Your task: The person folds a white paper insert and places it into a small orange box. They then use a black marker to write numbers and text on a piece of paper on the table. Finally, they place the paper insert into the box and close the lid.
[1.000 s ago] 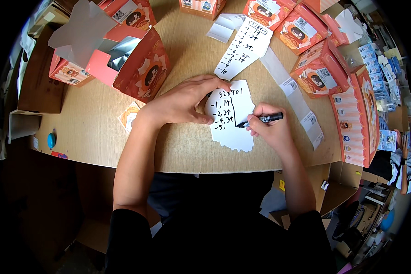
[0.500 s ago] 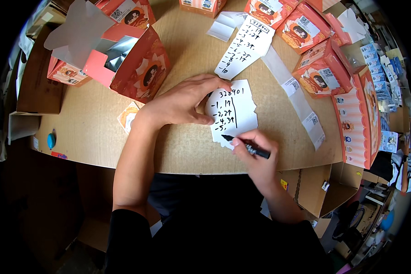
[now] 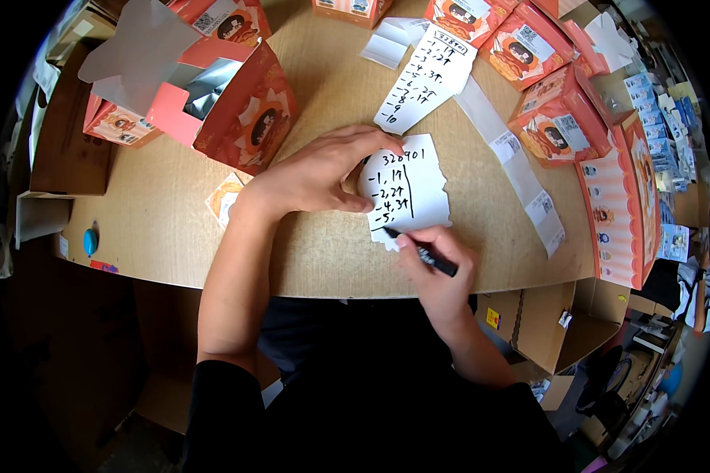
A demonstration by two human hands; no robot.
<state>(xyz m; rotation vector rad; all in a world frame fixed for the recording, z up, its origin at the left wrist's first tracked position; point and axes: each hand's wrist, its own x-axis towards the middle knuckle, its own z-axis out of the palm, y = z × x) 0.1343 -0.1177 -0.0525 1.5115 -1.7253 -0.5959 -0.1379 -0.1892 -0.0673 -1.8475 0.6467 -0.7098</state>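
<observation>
A torn piece of white paper with handwritten black lines lies on the table before me. My left hand rests at its left edge, thumb and fingers apart, the fingertips pressing the paper down. In my right hand is a black marker pen, gripped between thumb and fingers, its tip on the lower part of the paper. A short fresh stroke shows beside the tip. Just beyond lies a second white handwritten sheet, also bearing a list of lines.
An opened red box with a silvery bag inside stands at left on the wooden table. More red boxes crowd the right. A strip of labels runs beside the papers. Cardboard boxes sit below the table's edge.
The marker tip has moved slightly up and left on the paper, and a short black stroke has appeared under the last line. My left hand stays in place on the sheet.
</observation>
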